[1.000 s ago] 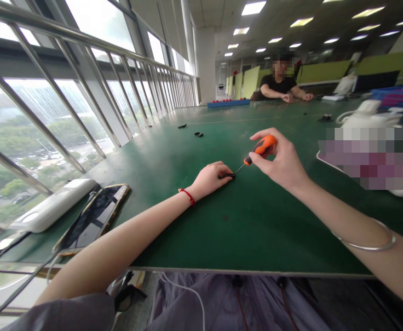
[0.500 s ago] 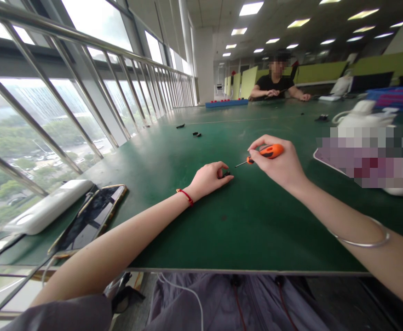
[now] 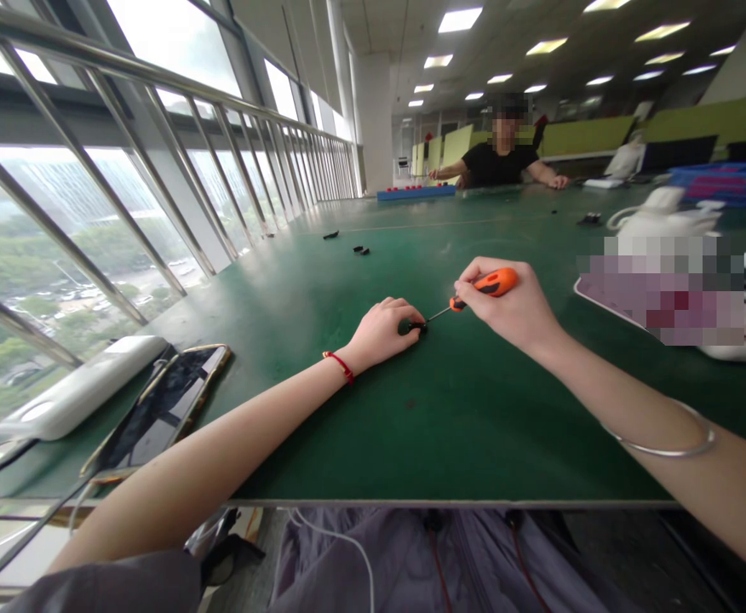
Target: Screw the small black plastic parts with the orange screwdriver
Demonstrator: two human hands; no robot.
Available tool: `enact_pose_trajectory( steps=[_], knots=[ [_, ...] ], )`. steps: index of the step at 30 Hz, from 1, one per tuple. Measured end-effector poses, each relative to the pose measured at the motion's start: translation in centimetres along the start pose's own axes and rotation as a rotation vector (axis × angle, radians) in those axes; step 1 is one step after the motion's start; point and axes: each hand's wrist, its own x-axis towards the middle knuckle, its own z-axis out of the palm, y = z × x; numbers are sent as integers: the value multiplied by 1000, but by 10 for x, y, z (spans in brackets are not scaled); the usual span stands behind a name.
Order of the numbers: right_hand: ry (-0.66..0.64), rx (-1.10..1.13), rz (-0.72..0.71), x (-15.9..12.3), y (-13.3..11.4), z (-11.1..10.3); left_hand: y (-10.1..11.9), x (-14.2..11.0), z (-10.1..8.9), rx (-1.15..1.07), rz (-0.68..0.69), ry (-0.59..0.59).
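My right hand (image 3: 513,298) grips a screwdriver (image 3: 497,282) with an orange and black handle, its thin metal shaft slanting down to the left. The shaft's tip meets a small black part (image 3: 417,326) close to the table surface. My left hand (image 3: 382,332), resting on the green table (image 3: 360,443), pinches that part between thumb and fingers. Its exact kind is too small to make out, and the fingers cover some of it. A red bracelet circles my left wrist.
Small black pieces (image 3: 361,250) lie farther up the table. To the left are a phone (image 3: 156,417) and a long white device (image 3: 85,387) with cables. A white object (image 3: 663,221) stands at the right. A person (image 3: 501,162) sits across, near a blue strip (image 3: 416,194).
The screwdriver has moved down and left, bringing its tip to the black part. Across the table, the person's arm has stretched out to the left.
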Motion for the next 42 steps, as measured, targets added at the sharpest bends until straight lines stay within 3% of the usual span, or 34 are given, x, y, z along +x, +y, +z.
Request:
enact_pose_trajectory(
  steps=[16, 20, 26, 42],
  knots=[
    [-19, 13, 12, 0, -1, -1, 0, 0, 0, -130, -7, 3],
    [23, 6, -3, 1, -2, -4, -1, -1, 0, -135, -4, 5],
    [-45, 0, 2, 0, -1, -2, -1, -1, 0, -132, -6, 11],
    [-34, 1, -24, -2, 2, 3, 0, -1, 0, -121, 7, 7]
  ],
)
